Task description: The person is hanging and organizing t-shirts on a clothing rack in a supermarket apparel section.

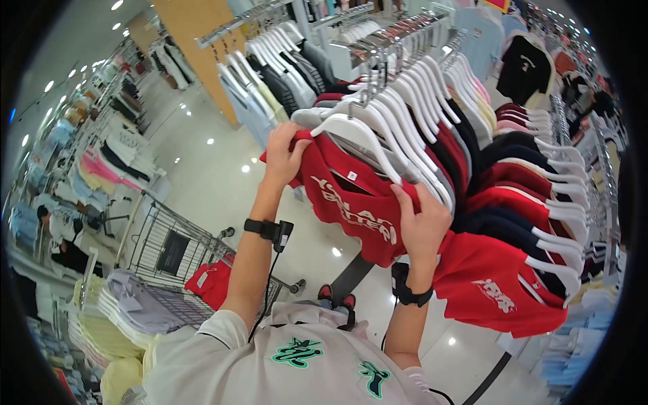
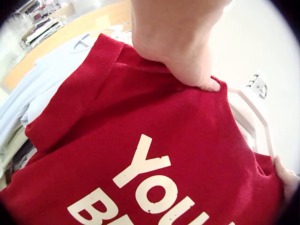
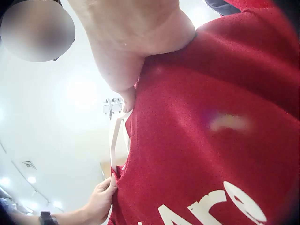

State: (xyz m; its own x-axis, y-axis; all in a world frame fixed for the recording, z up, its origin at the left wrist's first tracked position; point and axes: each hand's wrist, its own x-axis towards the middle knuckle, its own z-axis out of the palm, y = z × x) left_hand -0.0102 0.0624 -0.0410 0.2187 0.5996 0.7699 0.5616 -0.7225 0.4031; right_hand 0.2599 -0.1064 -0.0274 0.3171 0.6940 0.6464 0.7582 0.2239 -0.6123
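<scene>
A red shirt with white lettering (image 1: 358, 209) hangs on a white hanger (image 1: 354, 131) at the near end of the rack. My left hand (image 1: 285, 152) grips its left shoulder, with the thumb on the front of the cloth (image 2: 154, 112). The right shoulder is pinched by my right hand (image 1: 424, 219), whose thumb lies near the neckline. In the right wrist view the cloth (image 3: 211, 108) spreads below my right hand (image 3: 136, 47), and the left hand (image 3: 101, 199) shows at the far shoulder. Most fingers are hidden behind the fabric.
More shirts on white hangers (image 1: 405, 101) fill the rack behind. Another red shirt (image 1: 493, 283) hangs at the right. A wire shopping cart (image 1: 169, 246) holding a red garment (image 1: 210, 280) stands at the left, beside racks of lilac (image 1: 138, 297) and yellow clothes.
</scene>
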